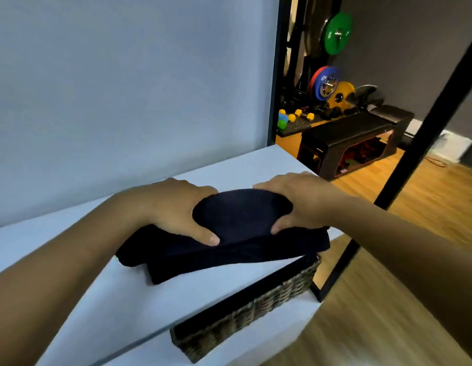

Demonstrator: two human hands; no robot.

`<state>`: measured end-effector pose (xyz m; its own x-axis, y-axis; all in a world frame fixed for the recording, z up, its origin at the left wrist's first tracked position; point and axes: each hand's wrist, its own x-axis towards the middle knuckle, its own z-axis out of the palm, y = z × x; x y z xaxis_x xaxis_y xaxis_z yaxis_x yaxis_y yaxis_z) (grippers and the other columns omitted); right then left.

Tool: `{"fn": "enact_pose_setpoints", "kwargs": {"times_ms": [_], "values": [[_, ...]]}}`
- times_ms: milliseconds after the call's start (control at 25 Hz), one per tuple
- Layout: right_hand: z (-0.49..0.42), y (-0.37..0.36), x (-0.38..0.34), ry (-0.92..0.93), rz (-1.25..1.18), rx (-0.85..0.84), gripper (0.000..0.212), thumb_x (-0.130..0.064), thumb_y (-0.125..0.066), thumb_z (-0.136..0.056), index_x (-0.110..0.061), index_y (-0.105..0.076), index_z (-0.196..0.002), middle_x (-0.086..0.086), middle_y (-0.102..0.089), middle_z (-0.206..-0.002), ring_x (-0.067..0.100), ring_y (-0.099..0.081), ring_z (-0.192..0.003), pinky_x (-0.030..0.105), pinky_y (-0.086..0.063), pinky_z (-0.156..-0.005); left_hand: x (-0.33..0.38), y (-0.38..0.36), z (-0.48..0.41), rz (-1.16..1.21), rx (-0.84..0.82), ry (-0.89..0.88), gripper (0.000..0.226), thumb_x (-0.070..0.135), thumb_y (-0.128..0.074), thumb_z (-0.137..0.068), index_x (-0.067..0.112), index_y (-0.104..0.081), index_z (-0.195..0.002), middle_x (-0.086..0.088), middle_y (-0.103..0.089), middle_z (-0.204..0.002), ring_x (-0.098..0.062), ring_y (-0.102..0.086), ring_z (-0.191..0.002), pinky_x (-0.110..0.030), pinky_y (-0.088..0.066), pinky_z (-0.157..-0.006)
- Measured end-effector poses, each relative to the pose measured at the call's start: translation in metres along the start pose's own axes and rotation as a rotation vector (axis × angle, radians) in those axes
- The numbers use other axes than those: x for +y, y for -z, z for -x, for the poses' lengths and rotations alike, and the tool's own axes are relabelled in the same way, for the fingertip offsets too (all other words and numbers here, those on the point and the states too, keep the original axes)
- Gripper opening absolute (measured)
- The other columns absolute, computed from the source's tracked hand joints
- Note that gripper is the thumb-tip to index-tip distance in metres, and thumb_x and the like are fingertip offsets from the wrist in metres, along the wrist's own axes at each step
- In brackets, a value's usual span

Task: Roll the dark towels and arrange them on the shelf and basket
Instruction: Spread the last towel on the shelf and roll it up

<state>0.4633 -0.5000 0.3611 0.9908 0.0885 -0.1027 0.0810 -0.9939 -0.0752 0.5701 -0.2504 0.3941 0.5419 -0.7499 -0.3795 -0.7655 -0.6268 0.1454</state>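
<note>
On the white shelf (97, 299), left hand (174, 207) and right hand (298, 202) clamp a dark towel (240, 217) roll above the basket (256, 310).

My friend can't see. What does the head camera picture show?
Two bare hands, left hand and right hand, grip a dark towel on a white shelf. A woven basket sits below, gym weights beyond.

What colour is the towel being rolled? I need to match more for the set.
Very dark navy, almost black; the towel shows best in the head view.
</note>
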Motion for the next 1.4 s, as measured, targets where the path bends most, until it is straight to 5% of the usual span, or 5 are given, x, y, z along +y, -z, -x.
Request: {"fn": "enact_pose_setpoints", "kwargs": {"times_ms": [480,680,800,1080,1400], "values": [[-0.069,-0.009,-0.113,-0.198,-0.317,0.024,0.073,-0.011,-0.049,-0.093,-0.035,-0.018,-0.155,0.02,-0.023,-0.151,0.04,-0.055,-0.114,0.038,-0.052,-0.083,0.041,-0.075,0.097,0.534,0.309,0.656,0.084,0.068,-0.073,-0.063,0.036,-0.036,-0.131,0.008,-0.06,-0.112,-0.019,-0.06,-0.096,-0.036,-0.053,-0.082],[-0.069,-0.01,-0.168,-0.405,-0.91,-0.012,0.078,-0.048,-0.051,-0.091,-0.017,-0.016,-0.154,0.015,-0.043,-0.143,0.039,-0.053,-0.116,0.046,-0.054,-0.086,0.08,-0.101,0.09,0.285,0.472,0.819,0.098,0.065,-0.068,-0.072,0.017,-0.022,-0.144,-0.007,-0.055,-0.12,-0.028,-0.059,-0.101,-0.039,-0.052,-0.079],[-0.066,-0.023,-0.207,-0.355,-0.99,-0.009,0.102,-0.055,-0.064,-0.083,-0.028,0.001,-0.157,0.008,-0.041,-0.149,0.032,-0.049,-0.124,0.044,-0.048,-0.098,0.09,-0.122,0.11,0.252,0.514,0.768,0.104,0.072,-0.049,-0.084,0.015,0.003,-0.154,-0.017,-0.041,-0.139,-0.033,-0.05,-0.117,-0.044,-0.047,-0.091],[-0.084,-0.03,-0.269,-0.31,-1.002,0.014,0.095,-0.049,-0.064,-0.085,-0.034,-0.004,-0.156,0.003,-0.04,-0.15,0.029,-0.05,-0.126,0.043,-0.047,-0.102,0.021,-0.148,0.205,1.235,0.615,0.51,0.052,0.071,-0.062,-0.077,0.043,-0.035,-0.111,0.022,-0.062,-0.112,0.003,-0.061,-0.099,-0.019,-0.051,-0.077],[-0.09,-0.044,-0.363,-0.26,-1.107,0.079,0.085,-0.045,-0.065,-0.088,-0.034,-0.016,-0.156,-0.007,-0.04,-0.152,0.017,-0.051,-0.122,0.029,-0.044,-0.091,-0.049,-0.182,0.265,1.463,0.661,0.497,0.045,0.071,-0.058,-0.08,0.037,-0.05,-0.109,0.017,-0.064,-0.11,0.0,-0.063,-0.099,-0.024,-0.055,-0.081]]}}
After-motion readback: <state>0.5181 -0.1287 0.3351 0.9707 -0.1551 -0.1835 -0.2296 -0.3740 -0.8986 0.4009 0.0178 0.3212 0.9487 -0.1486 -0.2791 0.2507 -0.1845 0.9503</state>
